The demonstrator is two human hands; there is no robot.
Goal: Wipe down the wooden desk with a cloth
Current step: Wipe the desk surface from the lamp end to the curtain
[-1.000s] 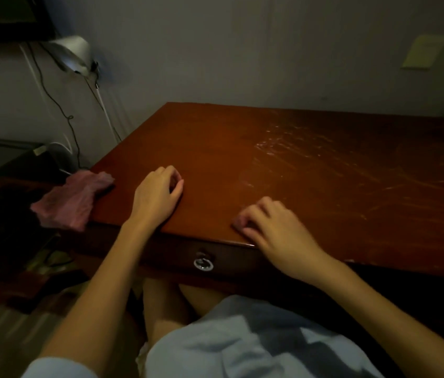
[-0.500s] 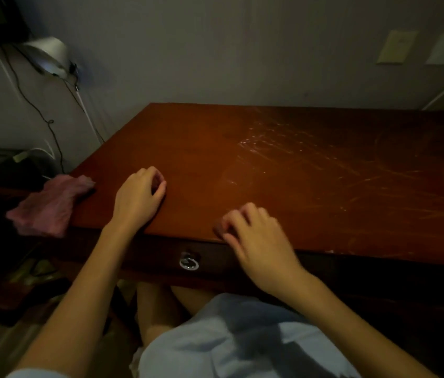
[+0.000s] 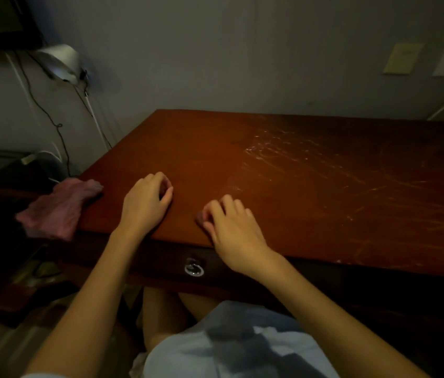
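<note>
Resting palm-down near the front edge of the surface (image 3: 242,148), the left hand (image 3: 147,204) curls its fingers loosely, holding nothing; the right hand (image 3: 233,230) touches the wood with bent fingertips, likewise holding nothing. The cloth (image 3: 57,208) drapes over the surface's left edge, near the left hand.

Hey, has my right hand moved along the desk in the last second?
Yes. The right hand has slid left along the desk front edge, toward the drawer ring pull.

The person wears pale blue clothes (image 3: 229,347). A short pale blue sleeve (image 3: 34,375) shows on the left arm. Both arms are bare down to the left hand (image 3: 144,203) and right hand (image 3: 231,227). The knees (image 3: 161,309) are bare.
</note>
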